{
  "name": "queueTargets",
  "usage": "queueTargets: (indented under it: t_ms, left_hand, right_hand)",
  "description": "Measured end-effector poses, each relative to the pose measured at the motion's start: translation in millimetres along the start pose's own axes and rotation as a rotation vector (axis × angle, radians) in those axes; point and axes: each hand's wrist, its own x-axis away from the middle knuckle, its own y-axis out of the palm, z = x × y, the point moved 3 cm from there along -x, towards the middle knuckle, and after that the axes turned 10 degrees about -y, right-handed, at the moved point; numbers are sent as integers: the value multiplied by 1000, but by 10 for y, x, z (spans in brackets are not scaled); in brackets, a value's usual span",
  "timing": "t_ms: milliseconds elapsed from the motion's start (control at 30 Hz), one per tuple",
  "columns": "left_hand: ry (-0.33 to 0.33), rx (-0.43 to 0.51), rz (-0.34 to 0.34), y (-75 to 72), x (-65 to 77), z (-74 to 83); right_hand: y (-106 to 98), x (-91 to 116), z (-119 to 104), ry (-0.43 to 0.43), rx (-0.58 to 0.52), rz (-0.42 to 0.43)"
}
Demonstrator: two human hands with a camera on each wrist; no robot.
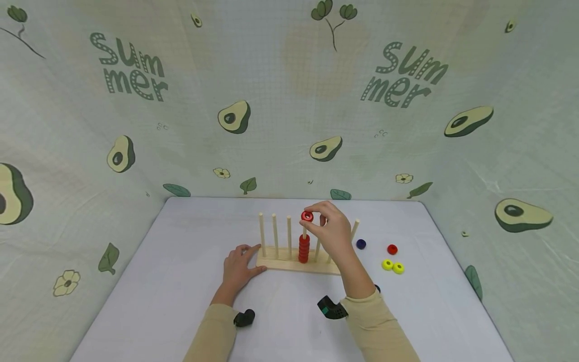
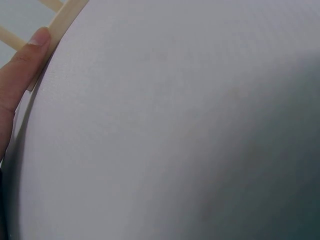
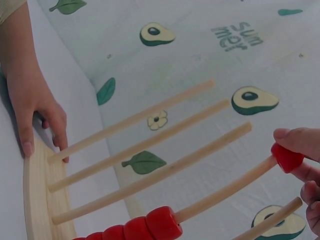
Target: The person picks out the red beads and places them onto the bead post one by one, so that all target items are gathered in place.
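Observation:
A pale wooden peg rack [image 1: 294,266] with a row of upright pegs stands on the table. My left hand [image 1: 237,270] grips its left end, thumb on the front side and index finger behind, as the right wrist view shows. My right hand [image 1: 333,230] pinches a red bead [image 3: 287,158] between thumb and fingers at the top of a middle peg. In the right wrist view the peg's tip meets that bead; how far it goes in is hidden. Lower on this peg sits a stack of several red beads [image 1: 304,249]. Three bare pegs rise to its left.
Right of the rack lie a dark blue bead [image 1: 361,244], a red bead [image 1: 392,249] and two yellow beads [image 1: 398,268]. Something dark [image 1: 377,288] shows partly behind my right forearm. Patterned cloth walls [image 1: 280,100] enclose the white table [image 1: 181,241].

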Motion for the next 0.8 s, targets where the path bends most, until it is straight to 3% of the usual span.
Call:
queueTargets:
  t_ms: [800]
  left_hand:
    - [-7, 8, -4, -25, 10, 17]
  right_hand:
    - [-4, -12, -8, 9, 32, -37]
